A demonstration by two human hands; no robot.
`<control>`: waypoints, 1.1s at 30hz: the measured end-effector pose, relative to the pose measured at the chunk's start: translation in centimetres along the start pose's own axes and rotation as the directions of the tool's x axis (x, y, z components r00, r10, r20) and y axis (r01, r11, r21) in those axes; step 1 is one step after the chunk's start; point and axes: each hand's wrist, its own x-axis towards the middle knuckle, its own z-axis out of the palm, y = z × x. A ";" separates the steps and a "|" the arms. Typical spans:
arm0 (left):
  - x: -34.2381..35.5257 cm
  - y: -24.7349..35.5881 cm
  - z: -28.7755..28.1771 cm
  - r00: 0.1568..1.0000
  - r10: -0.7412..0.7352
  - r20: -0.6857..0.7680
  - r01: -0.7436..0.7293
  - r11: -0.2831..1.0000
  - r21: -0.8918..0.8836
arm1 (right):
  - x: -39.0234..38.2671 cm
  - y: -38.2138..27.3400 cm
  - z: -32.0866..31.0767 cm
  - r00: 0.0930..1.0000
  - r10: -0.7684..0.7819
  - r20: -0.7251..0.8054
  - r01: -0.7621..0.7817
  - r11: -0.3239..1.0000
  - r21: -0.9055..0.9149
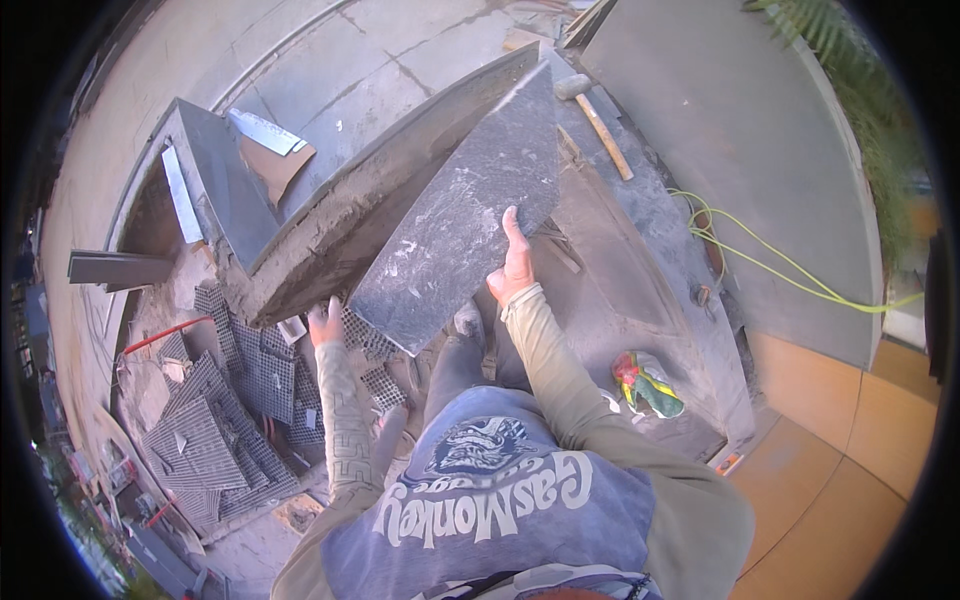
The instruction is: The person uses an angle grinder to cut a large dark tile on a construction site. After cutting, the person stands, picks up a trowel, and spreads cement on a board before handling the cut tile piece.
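A dark grey slab of stone tile [455, 205] with whitish smears stands tilted in front of me. My right hand [514, 262] is closed on its right edge, thumb lying on the face and the other fingers hidden behind. Close to the slab's lower left corner, my left hand [326, 322] is held with fingers partly stretched out, apart from the slab. It is just below the mortar-coated side of a raised ledge [330, 240]; whether it touches the ledge I cannot tell. A small pale piece [292, 330] lies beside that hand.
Stacked tiles with gridded backs [205, 440] lie at the lower left, near a red bar [168, 335]. A mallet [600, 125] rests on the far right ledge. A yellow-green hose [780, 262] crosses the right side. A colourful crumpled bag [648, 385] sits by my right elbow.
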 end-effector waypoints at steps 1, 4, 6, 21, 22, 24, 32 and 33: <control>0.1 -2.8 0.2 0.984 -0.169 0.057 0.172 0.984 -0.048 | 1.9 0.4 -0.2 0.998 0.055 -0.010 -0.054 0.996 0.069; 1.1 -7.2 4.0 0.788 -0.501 0.358 0.614 0.688 -0.388 | 5.8 0.8 -0.2 0.987 0.159 0.036 -0.162 0.973 0.166; -2.0 2.4 5.0 0.667 -0.532 0.522 0.744 0.438 -0.504 | 8.5 0.0 0.3 0.978 0.204 0.039 -0.208 0.963 0.173; 20.0 15.9 20.2 0.899 -0.308 0.312 0.436 0.559 -0.705 | 35.3 -4.6 2.9 0.946 0.321 -0.049 -0.310 0.938 0.157; 21.1 16.2 20.9 0.959 -0.191 0.209 0.277 0.790 -0.548 | 36.9 -4.8 3.2 0.951 0.293 -0.104 -0.270 0.944 0.192; 23.2 17.6 22.2 0.990 0.009 0.138 0.014 0.986 -0.168 | 40.1 -5.0 3.5 0.952 0.288 -0.102 -0.262 0.941 0.214; 30.8 20.1 25.6 0.953 -0.106 0.284 0.212 0.904 -0.371 | 45.2 -6.4 4.6 0.960 0.213 -0.180 -0.196 0.975 0.105; 31.6 18.3 26.0 0.957 -0.024 0.288 0.114 0.947 -0.300 | 44.9 -7.4 6.0 0.953 0.230 -0.197 -0.215 0.972 0.098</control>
